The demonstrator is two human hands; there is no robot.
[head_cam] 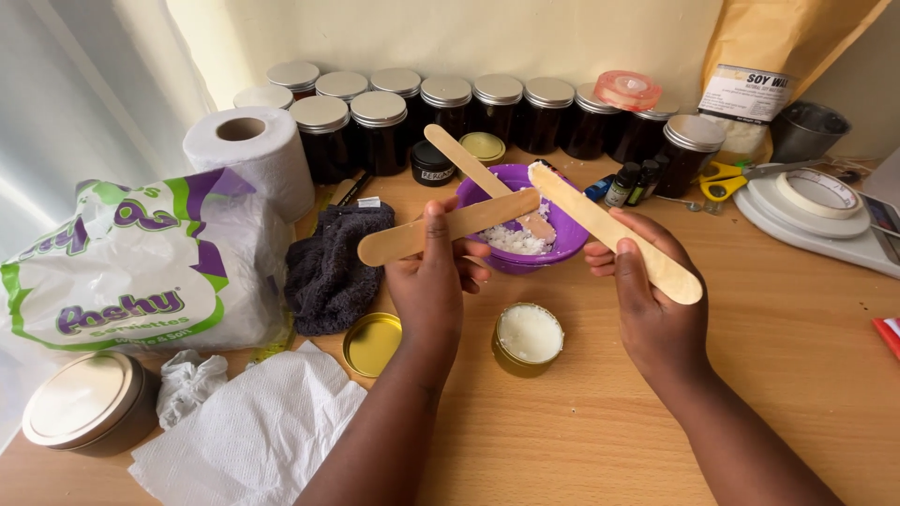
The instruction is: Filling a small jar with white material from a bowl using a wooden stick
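Wooden sticks (450, 228) (614, 230): pale, matt, smooth; bowl (562, 234): glossy purple plastic. Near tin (527, 339) and far-row jar lids (445, 91): brushed metal, gold tin lid (371, 343) shinier. Left: dark cloth (328, 267) rough knit, tissue (253, 431) matt crinkled paper; table (797, 375) smooth wood grain.

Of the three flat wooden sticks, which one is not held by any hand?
The stick that leans in the purple bowl, tip among the white flakes. The left hand and right hand each hold one of the other two.

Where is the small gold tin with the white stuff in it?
The gold tin sits open on the wooden table, low in the middle of the head view, between the two forearms, just in front of the purple bowl, with its lid to the left.
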